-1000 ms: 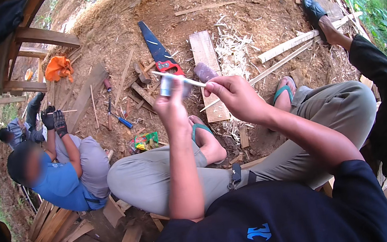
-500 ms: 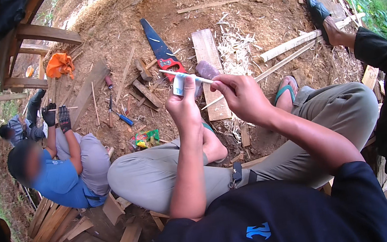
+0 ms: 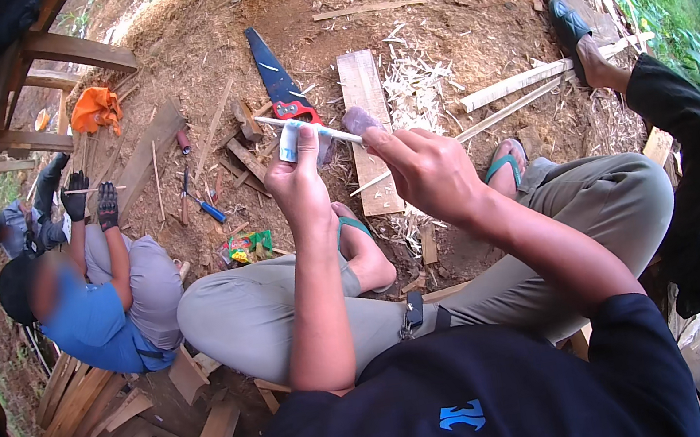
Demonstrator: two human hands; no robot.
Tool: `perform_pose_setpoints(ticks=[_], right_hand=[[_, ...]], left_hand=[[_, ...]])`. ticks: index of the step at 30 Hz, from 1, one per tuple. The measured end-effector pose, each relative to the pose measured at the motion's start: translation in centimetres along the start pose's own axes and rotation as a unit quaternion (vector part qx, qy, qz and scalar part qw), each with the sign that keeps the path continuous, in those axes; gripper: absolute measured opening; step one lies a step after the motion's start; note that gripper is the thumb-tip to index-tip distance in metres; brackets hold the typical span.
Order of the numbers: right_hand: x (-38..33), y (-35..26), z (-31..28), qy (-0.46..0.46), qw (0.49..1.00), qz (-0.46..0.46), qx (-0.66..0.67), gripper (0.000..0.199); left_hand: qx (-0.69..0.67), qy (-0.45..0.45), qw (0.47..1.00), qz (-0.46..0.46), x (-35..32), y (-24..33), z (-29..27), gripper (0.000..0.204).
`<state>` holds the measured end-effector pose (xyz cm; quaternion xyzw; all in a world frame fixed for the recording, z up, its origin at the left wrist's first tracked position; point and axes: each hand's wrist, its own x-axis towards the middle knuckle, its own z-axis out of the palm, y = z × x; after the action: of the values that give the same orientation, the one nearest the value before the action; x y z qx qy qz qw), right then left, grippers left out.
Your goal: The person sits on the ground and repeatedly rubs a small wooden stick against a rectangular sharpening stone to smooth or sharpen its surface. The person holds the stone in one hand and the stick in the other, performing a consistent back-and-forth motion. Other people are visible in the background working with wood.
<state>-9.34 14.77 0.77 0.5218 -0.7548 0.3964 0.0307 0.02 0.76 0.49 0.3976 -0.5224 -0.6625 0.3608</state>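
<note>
Holding a thin pale stick (image 3: 310, 128) out in front of the knees, the person grips it with both hands at once: the left hand (image 3: 298, 181) is closed around a small folded pale sheet (image 3: 289, 144), probably sandpaper, that wraps the stick near its middle, and the right hand (image 3: 426, 174) pinches the stick's near end between thumb and fingertips. The stick lies almost level, slanting slightly down toward the right hand, above the bare earth and the flat plank (image 3: 369, 126) lying on it. It looks very light, stiff but slender, so I judge it will flex or snap if pressed sideways far from a support; holding it close on both sides of the wrapped spot, as here, seems the safest place to take it. Its surface seems smooth and dry, likely to slip through loose fingers, and its free far end is thin and may be easily bruised. The sheet is soft and limp and will only keep its shape under finger pressure. Beyond the hands a handsaw (image 3: 282, 85) with a red handle rests on the ground amid wood shavings (image 3: 417, 88). To the left another person in a blue shirt (image 3: 83, 323), wearing dark gloves (image 3: 92, 197), sits holding a thin stick of their own.
</note>
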Motion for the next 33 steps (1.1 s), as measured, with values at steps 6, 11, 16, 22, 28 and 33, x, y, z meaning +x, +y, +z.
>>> perform_pose_setpoints(ticks=[6,11,16,22,28,33], right_hand=[[0.3,0.8,-0.8,0.029,0.986,0.116,0.119,0.02],[1.0,5.2,-1.9,-0.01,0.955,0.295,0.012,0.025],[2.7,5.8,-1.5,0.0,0.971,0.235,-0.042,0.024],[5.7,10.8,4.9,-0.016,0.976,0.192,-0.104,0.015],[-0.9,20.4,15.2,-0.129,0.939,0.293,-0.125,0.015],[-2.1,20.2,17.9,-0.2,0.904,0.315,-0.21,0.021]], left_hand=[[-0.056,0.239,0.967,0.062,4.9,2.3,-8.1,0.022],[-0.093,0.256,0.96,0.071,3.6,2.8,-7.2,0.017],[-0.124,0.232,0.963,0.052,2.8,2.7,-7.0,0.025],[-0.192,0.206,0.956,0.078,2.0,2.8,-5.7,0.025],[-0.183,0.217,0.957,0.063,1.1,4.7,-7.0,0.029],[-0.16,0.19,0.968,0.034,0.7,4.9,-8.0,0.03]])
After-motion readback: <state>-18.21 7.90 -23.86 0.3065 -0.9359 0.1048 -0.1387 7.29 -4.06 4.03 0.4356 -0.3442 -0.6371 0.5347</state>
